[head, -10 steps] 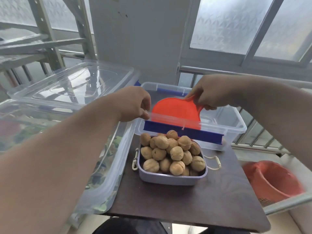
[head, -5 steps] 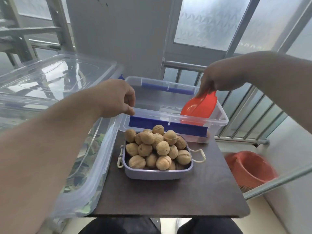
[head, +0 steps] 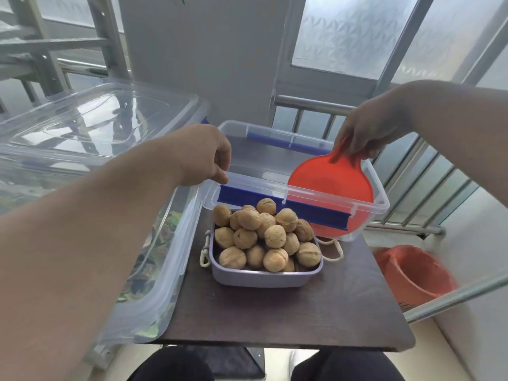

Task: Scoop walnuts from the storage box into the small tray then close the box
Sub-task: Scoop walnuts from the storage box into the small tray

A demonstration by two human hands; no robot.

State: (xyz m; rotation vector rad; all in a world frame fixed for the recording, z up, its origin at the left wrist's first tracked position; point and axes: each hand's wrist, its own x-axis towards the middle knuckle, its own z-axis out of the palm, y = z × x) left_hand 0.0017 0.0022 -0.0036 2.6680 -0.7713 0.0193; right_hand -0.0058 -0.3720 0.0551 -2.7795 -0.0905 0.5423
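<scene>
A small lavender tray (head: 258,279) heaped with walnuts (head: 265,236) sits mid-table. Behind it stands the clear storage box (head: 371,174) with blue latches, open and with no walnuts visible inside. My left hand (head: 204,156) pinches the box's front-left rim. My right hand (head: 365,133) holds the handle of a red scoop (head: 327,185), which stands tilted inside the box's right end, its back toward me.
A dark brown table (head: 302,314) carries everything. A big clear bin (head: 154,270) with greens inside and its clear lid (head: 90,125) fill the left. A red basket (head: 412,273) sits on the floor at right, beside a metal railing (head: 406,229).
The right hand has brought the scoop down inside the box's right end, with the scoop's back turned toward me. The left hand stays on the box rim. The camera view shifted.
</scene>
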